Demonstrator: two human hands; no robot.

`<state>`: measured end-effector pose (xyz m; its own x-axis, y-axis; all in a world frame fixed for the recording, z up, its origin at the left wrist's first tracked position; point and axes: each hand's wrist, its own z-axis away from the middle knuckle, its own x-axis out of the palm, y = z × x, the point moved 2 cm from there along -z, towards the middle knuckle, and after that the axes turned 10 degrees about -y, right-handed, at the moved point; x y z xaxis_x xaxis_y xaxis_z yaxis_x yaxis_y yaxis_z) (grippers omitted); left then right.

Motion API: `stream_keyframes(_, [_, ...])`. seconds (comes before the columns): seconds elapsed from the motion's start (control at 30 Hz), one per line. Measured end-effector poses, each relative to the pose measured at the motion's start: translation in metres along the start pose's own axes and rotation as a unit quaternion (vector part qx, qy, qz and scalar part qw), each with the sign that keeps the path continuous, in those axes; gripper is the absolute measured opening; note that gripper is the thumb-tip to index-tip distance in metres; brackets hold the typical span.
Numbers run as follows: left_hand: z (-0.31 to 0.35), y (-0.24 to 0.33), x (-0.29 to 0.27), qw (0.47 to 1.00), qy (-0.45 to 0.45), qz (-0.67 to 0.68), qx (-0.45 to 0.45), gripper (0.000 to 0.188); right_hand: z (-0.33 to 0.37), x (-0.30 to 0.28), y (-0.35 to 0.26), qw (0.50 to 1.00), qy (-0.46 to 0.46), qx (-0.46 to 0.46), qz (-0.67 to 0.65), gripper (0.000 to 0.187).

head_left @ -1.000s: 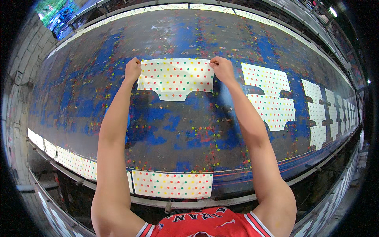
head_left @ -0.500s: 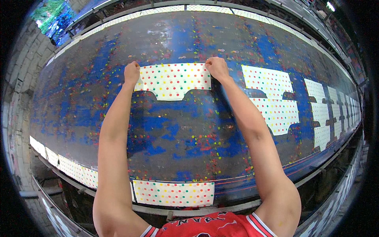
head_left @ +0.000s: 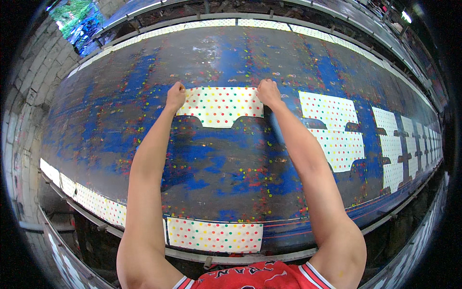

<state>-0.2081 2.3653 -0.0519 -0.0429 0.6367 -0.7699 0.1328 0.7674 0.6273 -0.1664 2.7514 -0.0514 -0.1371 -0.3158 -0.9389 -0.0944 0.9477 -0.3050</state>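
Observation:
A white cloth panel [head_left: 221, 106] with red, green and yellow dots lies on the long dark table [head_left: 207, 159], its straight edge on the far side and a narrower tab with curved cutouts facing me. At its far left corner, my left hand [head_left: 176, 97] is closed with the fingers pinching the cloth. My right hand [head_left: 268, 93] pinches the far right corner in the same way. Between the two hands the far edge runs fairly straight. Both arms reach forward across the table.
To the right lie two similar dotted panels [head_left: 329, 110], one nearer me than the other, and further columns of panels [head_left: 385, 139] beyond. Dotted strips [head_left: 216, 236] line the near edge and the far edge [head_left: 264, 23]. A block wall [head_left: 36, 72] stands at left.
The whole view has shifted, so the table and panels sit slightly lower and further right. Both hands keep their pinch on the panel's far corners.

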Motion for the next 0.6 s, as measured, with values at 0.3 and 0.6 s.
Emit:
stream_keyframes(0.3, [0.07, 0.072, -0.097, 0.981, 0.016, 0.182, 0.063, 0.003, 0.077, -0.097, -0.055, 0.981, 0.036, 0.003, -0.193, 0.01])
stream_keyframes(0.6, [0.197, 0.134, -0.168, 0.958, 0.039, 0.247, 0.14, 0.009, 0.215, -0.217, -0.081, 0.945, 0.082, -0.036, -0.316, 0.007])
